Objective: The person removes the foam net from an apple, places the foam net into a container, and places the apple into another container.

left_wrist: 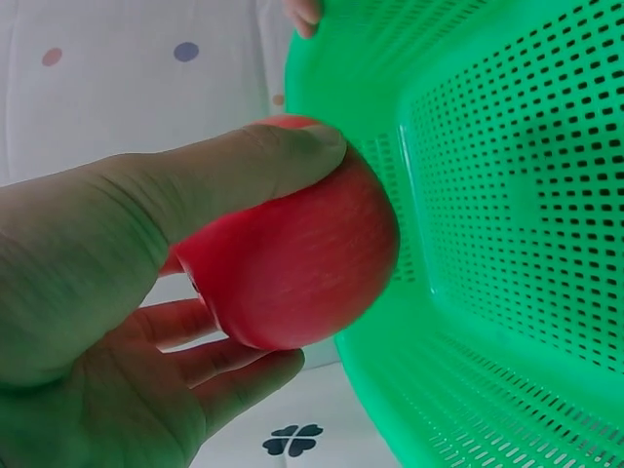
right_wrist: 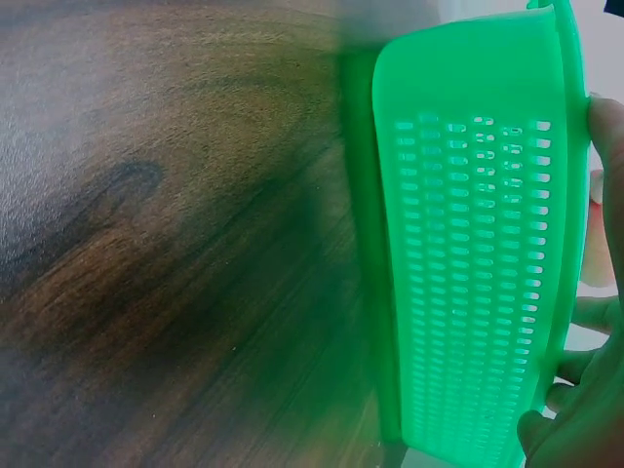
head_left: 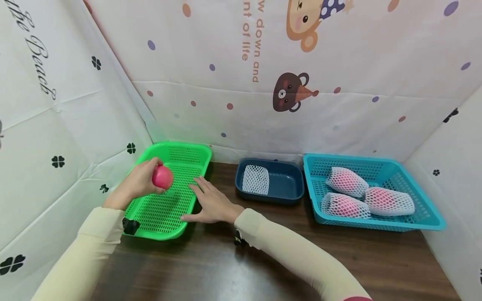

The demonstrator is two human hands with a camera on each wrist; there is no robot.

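Observation:
My left hand point(head_left: 143, 179) holds a red apple point(head_left: 162, 177) above the green basket point(head_left: 184, 155). In the left wrist view the thumb lies across the top of the apple point(left_wrist: 307, 249) and the other fingers curve beneath it. Nothing lies on the slotted bottom of the basket. At its right side is my right hand point(head_left: 212, 203), fingers spread, fingertips right at the rim. The right wrist view shows those fingers point(right_wrist: 606, 312) along the rim, outside the slotted basket wall point(right_wrist: 468, 253).
A dark blue tray point(head_left: 284, 184) stands mid-table with a white foam net point(head_left: 256, 179) in it. To the right, a turquoise basket point(head_left: 376, 162) contains three net-wrapped pink-red fruits point(head_left: 346, 182). Printed white cloth point(head_left: 226, 75) encloses the back and sides of the wooden table point(head_left: 233, 271).

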